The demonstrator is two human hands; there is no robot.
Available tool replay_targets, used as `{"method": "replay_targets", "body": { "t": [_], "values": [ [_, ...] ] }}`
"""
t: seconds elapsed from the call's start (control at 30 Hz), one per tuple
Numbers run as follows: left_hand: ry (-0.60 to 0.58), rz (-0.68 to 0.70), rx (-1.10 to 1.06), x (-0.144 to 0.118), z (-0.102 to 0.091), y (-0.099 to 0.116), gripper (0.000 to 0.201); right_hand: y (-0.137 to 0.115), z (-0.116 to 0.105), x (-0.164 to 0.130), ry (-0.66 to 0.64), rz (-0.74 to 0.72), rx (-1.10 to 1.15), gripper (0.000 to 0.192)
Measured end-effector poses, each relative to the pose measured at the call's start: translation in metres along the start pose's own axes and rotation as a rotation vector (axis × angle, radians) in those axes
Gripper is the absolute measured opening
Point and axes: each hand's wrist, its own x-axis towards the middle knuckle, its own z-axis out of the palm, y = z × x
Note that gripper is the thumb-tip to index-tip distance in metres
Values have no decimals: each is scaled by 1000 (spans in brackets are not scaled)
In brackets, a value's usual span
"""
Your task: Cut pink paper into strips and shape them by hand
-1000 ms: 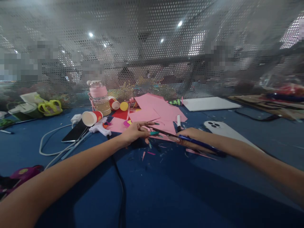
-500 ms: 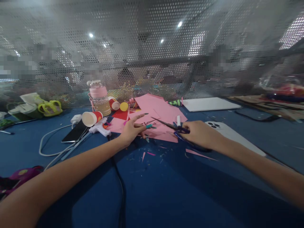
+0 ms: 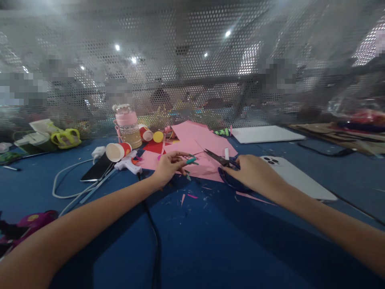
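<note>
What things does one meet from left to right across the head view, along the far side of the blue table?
Yellow scissors → paper cup → pink bottle → left hand → scissors → right hand → white phone.

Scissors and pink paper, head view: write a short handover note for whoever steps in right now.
Right hand: shut on the blue-handled scissors, blades pointing left over the pink paper.
Left hand: fingertips pinch a small paper piece near the blade tips; what it is exactly is too small to tell.
Pink paper lies on the blue table; paper scraps are scattered in front of it.
Done: some cutting, judging by the scraps.
Left: cannot tell how much.
</note>
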Motion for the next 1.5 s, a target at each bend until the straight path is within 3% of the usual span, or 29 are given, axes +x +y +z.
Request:
{"method": "replay_targets", "body": {
  "t": [0.23,0.33,0.5,0.63,0.73,0.93,1.13,1.33,1.5],
  "values": [
    [47,-5,-37,0,0,0,26,-5,-7,-5,191,6,-136,47],
    [49,35,-40,-1,-1,-1,28,-12,-11,-6,293,-65,52,41],
    [19,47,-15,-2,-3,-2,32,-41,9,5,136,-145,817,47],
    [-18,28,-8,-3,-3,-3,41,-64,27,21,-25,-204,1098,49],
    [-40,-17,-6,-3,-2,-4,49,-70,32,30,-127,-226,1185,48],
    [-129,-57,43,-2,-1,-4,51,-64,34,33,-172,-303,1268,38],
    [-23,27,94,-2,1,-5,46,-65,33,31,-289,-145,1426,32],
    [78,150,150,-4,4,-3,49,-69,32,27,-267,-34,1636,30],
    [-17,182,561,-8,5,-2,21,-79,30,16,-207,-27,1722,32]
  ]
}}
